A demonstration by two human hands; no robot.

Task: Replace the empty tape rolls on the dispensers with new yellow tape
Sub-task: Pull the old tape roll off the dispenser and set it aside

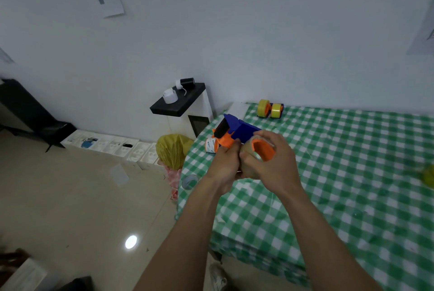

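I hold a blue and orange tape dispenser (239,129) above the table's near-left corner. My left hand (225,163) grips its orange handle end. My right hand (272,161) is wrapped around a pale tape roll (249,152) that sits on the dispenser's orange hub (264,149). An empty cardboard core (210,145) lies on the green checked tablecloth (352,173) just left of the dispenser. A second dispenser with two yellow rolls (270,108) stands at the table's far edge by the wall. A yellow object (428,176) shows at the right border.
A grey tape roll (189,181) lies at the table's left edge. A yellow bag (172,150) and a pink one stand on the floor beside the table. A black-topped white cabinet (180,102) stands against the wall. White trays line the wall base.
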